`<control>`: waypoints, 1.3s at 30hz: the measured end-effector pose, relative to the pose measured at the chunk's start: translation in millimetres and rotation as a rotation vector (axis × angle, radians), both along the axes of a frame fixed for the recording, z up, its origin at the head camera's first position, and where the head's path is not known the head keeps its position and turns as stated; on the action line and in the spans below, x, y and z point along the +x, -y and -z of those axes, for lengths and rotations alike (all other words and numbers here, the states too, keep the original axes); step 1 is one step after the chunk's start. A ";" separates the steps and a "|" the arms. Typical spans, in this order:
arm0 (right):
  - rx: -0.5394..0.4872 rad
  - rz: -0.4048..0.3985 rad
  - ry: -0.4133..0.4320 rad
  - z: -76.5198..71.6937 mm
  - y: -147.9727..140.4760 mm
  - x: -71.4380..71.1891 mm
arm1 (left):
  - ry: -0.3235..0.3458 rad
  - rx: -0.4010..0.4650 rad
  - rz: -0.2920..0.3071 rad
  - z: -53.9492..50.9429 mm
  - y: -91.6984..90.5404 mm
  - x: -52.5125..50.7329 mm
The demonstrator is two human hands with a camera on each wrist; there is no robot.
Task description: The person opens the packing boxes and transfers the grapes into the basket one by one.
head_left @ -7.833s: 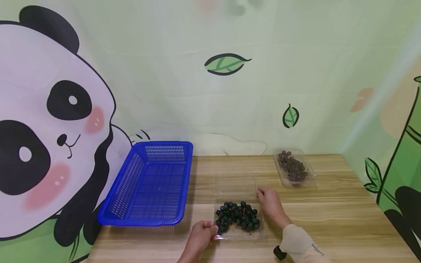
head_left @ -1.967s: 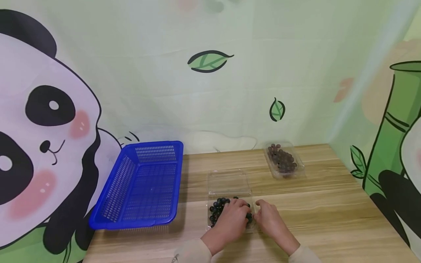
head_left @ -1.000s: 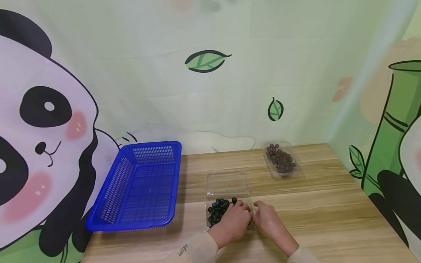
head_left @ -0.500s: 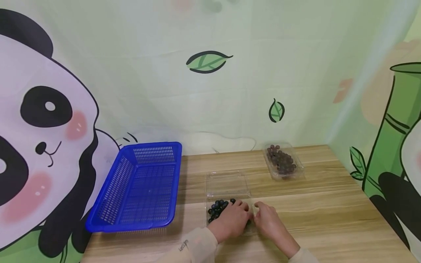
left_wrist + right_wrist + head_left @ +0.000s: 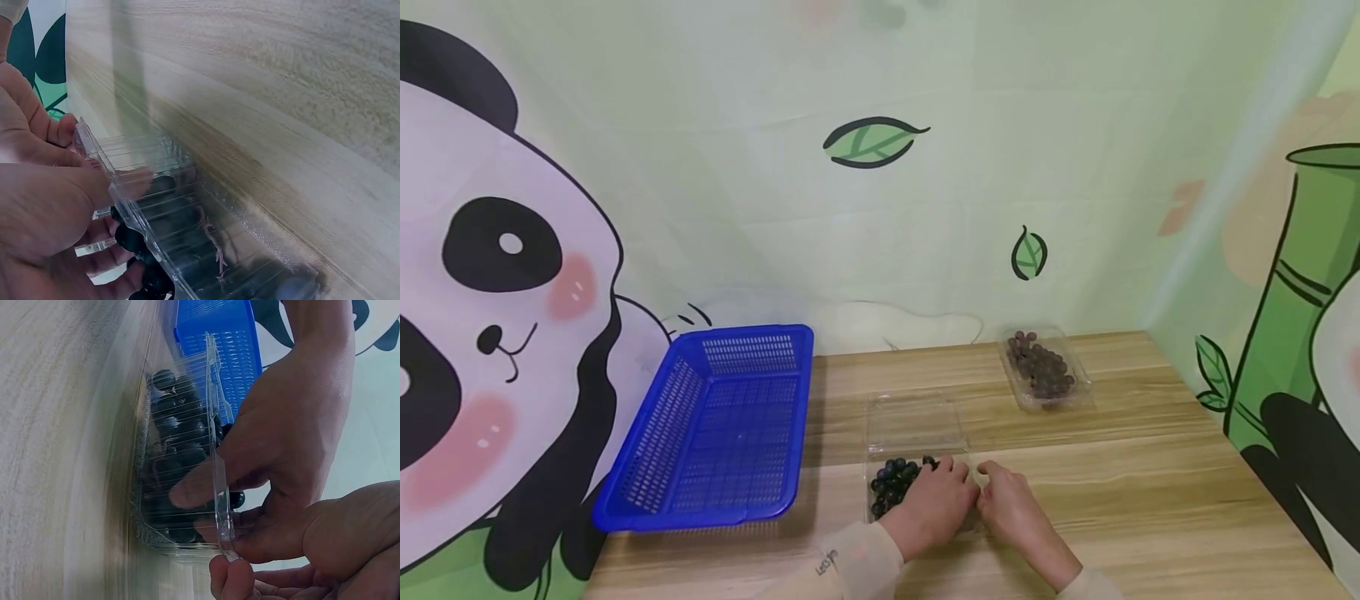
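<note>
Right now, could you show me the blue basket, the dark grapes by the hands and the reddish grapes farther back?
Blue basket (image 5: 741, 433): head view, on its mesh floor.
Dark grapes (image 5: 892, 480): head view, uncovered left part.
Reddish grapes (image 5: 1042, 367): head view, middle of the cluster.

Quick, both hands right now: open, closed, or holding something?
Left hand: closed around dark grapes.
Right hand: closed, pinching the rim of the clear container.
</note>
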State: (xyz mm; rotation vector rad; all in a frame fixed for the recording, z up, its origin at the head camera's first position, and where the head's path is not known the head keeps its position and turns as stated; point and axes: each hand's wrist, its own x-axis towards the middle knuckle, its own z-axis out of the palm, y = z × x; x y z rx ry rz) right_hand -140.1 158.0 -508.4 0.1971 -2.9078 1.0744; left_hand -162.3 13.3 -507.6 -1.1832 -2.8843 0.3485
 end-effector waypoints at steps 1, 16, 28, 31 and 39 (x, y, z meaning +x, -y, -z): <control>-0.005 0.003 0.008 -0.4 0.3 0.4 | 0.003 -0.003 0.004 -0.5 0.6 -0.2; -0.031 0.017 0.000 0.0 2.2 0.8 | -0.051 -0.044 0.063 0.9 9.0 -3.6; -0.042 0.021 0.035 -0.9 2.4 0.2 | 0.086 0.082 0.146 -7.8 19.4 -14.0; -0.039 0.022 0.027 -0.7 2.4 0.6 | 0.143 0.150 0.124 -7.5 22.8 -16.5; -0.033 0.015 0.046 -0.7 2.0 0.3 | 0.234 0.172 0.094 -10.5 25.9 -17.0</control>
